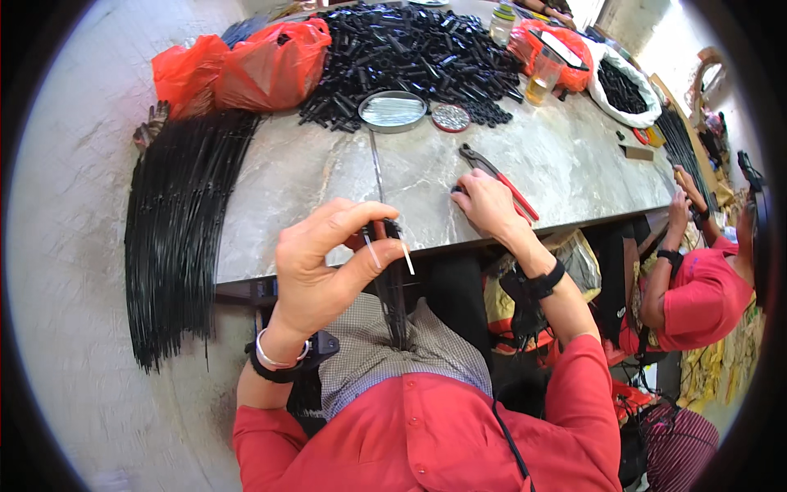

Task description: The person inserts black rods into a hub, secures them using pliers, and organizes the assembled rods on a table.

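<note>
My left hand [328, 250] is raised at the table's near edge, its thumb and fingers closed on a dark-and-red piece [385, 233]. A thin metal rod [377, 164] runs from there up over the tabletop. A bundle of thin black rods [393, 307] hangs below it toward my lap. A short white-silver pin [408, 257] sticks out by my thumb. Resting on the table, my right hand [485, 202] has its fingertips closed on a small black piece [457, 189], mostly hidden. Cutting pliers with red handles [515, 193] lie just beyond it.
A pile of black tubular parts [410, 49] covers the table's far side. Before it sit a round tin of silver pins [393, 125] and a small dish [451, 117]. Black rods [180, 238] overhang the left edge. Red bags [270, 70] and a white sack [602, 98] flank the pile. A co-worker [697, 287] works at right.
</note>
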{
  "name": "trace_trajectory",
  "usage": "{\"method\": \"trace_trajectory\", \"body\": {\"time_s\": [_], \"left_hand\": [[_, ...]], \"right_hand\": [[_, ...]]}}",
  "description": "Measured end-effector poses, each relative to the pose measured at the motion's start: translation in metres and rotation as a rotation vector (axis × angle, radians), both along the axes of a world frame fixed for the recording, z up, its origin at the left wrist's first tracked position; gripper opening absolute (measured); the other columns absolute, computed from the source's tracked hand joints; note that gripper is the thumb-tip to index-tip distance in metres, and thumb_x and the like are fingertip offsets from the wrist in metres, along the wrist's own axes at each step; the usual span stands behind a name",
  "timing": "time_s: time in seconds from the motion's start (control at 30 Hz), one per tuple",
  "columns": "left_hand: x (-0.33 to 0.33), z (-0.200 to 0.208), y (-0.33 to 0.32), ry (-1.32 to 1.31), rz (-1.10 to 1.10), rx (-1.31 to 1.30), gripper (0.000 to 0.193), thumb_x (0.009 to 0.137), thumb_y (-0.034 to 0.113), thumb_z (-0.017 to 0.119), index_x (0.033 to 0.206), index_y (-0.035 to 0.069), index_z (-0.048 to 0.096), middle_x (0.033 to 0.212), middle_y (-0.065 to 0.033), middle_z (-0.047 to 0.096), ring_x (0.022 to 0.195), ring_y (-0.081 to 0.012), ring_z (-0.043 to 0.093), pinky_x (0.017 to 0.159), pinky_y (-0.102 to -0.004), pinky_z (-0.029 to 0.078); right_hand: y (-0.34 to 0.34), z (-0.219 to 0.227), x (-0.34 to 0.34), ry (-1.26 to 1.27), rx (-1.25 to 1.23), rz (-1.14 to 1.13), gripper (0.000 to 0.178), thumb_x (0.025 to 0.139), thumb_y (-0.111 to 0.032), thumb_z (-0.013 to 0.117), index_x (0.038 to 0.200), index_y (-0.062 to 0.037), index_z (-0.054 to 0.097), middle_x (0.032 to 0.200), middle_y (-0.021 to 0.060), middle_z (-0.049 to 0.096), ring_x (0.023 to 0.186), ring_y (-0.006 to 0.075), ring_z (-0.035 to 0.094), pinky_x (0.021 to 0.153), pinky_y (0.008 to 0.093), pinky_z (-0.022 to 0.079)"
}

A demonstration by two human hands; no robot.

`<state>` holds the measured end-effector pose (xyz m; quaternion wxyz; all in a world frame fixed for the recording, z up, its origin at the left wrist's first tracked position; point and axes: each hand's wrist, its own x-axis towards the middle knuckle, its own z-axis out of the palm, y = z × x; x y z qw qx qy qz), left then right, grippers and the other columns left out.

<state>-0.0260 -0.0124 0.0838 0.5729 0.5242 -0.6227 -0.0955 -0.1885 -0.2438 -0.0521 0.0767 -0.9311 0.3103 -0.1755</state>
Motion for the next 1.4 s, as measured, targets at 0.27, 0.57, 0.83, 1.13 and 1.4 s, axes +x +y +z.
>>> {"method": "trace_trajectory", "body": {"time_s": [0.27,0.57,0.83,1.13,1.4], "left_hand": [[0.000,-0.002,-0.004,0.025,-0.007,0.074,0.029,0.074,0.003,0.077,0.101,0.000,0.068,0.081,-0.0052,0.065,0.072,-0.0099,0.059,0.060,-0.0221,0.046],[-0.008,-0.007,-0.016,0.045,0.001,0.073,0.032,0.075,0.004,0.075,0.105,0.000,0.066,0.086,-0.0074,0.068,0.073,-0.0111,0.065,0.063,-0.0237,0.052],[-0.008,-0.006,-0.021,0.014,-0.025,0.040,0.030,0.076,0.004,0.073,0.105,-0.001,0.066,0.083,-0.0090,0.067,0.069,-0.0134,0.066,0.061,-0.0252,0.052],[-0.004,0.004,-0.018,-0.052,-0.139,0.070,0.030,0.078,0.003,0.072,0.106,-0.004,0.064,0.085,-0.0105,0.065,0.071,-0.0147,0.065,0.062,-0.0261,0.051],[0.000,0.001,-0.010,0.038,-0.145,0.101,0.028,0.082,0.004,0.069,0.108,-0.004,0.063,0.085,-0.0116,0.064,0.073,-0.0168,0.063,0.064,-0.0273,0.051]], "right_hand": [[0.071,0.159,-0.002,-0.637,0.655,0.451,0.020,0.083,-0.008,0.067,0.100,0.0007,0.067,0.092,0.0104,0.061,0.086,0.0158,0.062,0.072,0.0270,0.053],[0.101,0.205,-0.003,-0.249,0.204,0.576,0.019,0.076,-0.005,0.068,0.093,0.0015,0.065,0.095,0.0112,0.060,0.080,0.0244,0.062,0.068,0.0317,0.051],[0.108,0.211,-0.009,-0.113,-0.006,0.507,0.017,0.076,-0.005,0.064,0.092,0.0008,0.064,0.092,0.0122,0.059,0.076,0.0308,0.060,0.066,0.0374,0.049],[0.115,0.213,-0.011,-0.005,-0.091,0.471,0.018,0.076,-0.005,0.065,0.093,0.0001,0.063,0.091,0.0121,0.058,0.076,0.0318,0.061,0.064,0.0386,0.049],[0.120,0.202,-0.007,-0.138,-0.091,0.510,0.021,0.077,-0.001,0.062,0.098,0.0008,0.062,0.096,0.0124,0.057,0.077,0.0315,0.060,0.064,0.0375,0.049]]}}
